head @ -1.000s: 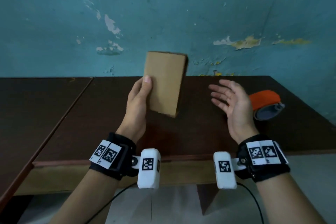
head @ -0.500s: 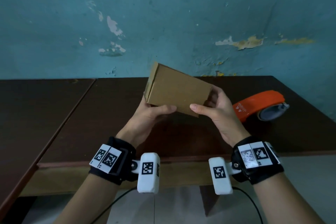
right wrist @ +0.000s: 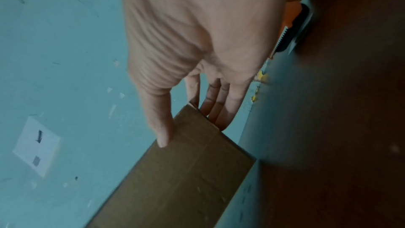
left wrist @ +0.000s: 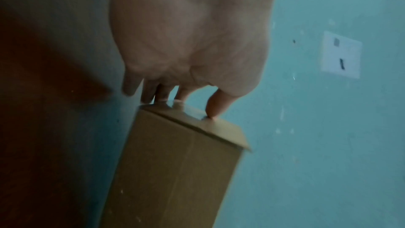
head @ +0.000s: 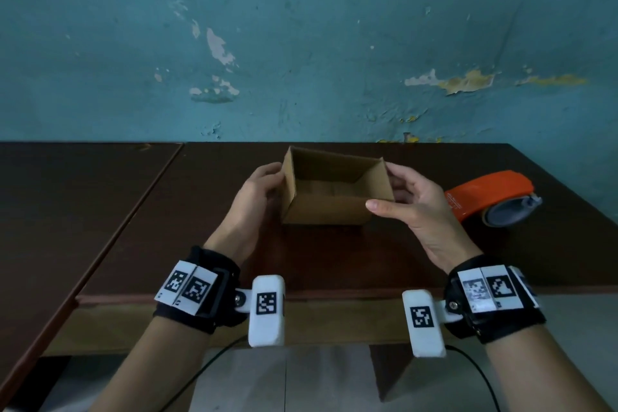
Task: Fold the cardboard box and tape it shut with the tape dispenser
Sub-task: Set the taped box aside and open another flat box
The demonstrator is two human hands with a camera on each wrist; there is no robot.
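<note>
The brown cardboard box [head: 327, 212] is opened into a rectangular shell with its open top facing me, low over the dark table [head: 200, 244]. My left hand [head: 264, 187] grips its left end; in the left wrist view the left hand's [left wrist: 186, 41] thumb and fingertips press on that end of the box [left wrist: 175, 162]. My right hand [head: 414, 207] pinches the right corner, thumb on the near wall and fingers behind. The right wrist view shows the right hand [right wrist: 197, 32] on the box [right wrist: 186, 171]. The orange tape dispenser [head: 491, 197] lies to the right, untouched.
A peeling teal wall [head: 301, 43] stands right behind the table. A second dark table [head: 67, 194] joins on the left. The table's front edge [head: 334, 294] runs just ahead of my wrists. The dispenser's toothed blade [right wrist: 282, 39] shows beside my right palm.
The flat cardboard held by my left hand alone was taken by both hands, lowered toward the table, and opened into a box shape. The right hand closed in from open air.
</note>
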